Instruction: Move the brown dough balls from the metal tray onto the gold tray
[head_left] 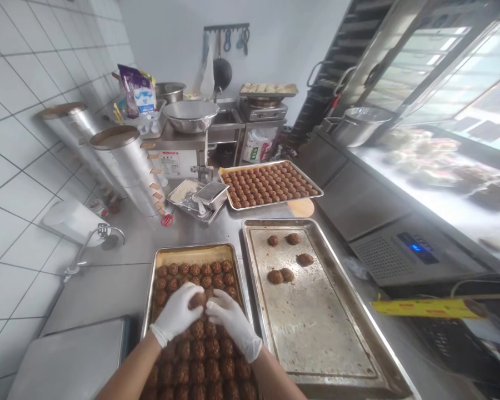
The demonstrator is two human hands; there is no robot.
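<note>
You are lifting a brown ball from the lower-centre tray, left hand fingers clamped on it, right hand fingertips steadying; next calls for a gentle carry.

A long brushed stainless-steel counter is running from the near edge back towards the white wall. Lying on it nearest the camera is a rectangular metal tray packed with round brown pastries, and just beside that a larger, stained metal baking tray is carrying only five. Further back, a third full tray is sitting beside a small steel tray of tools, with red-handled scissors lying nearby.
</note>
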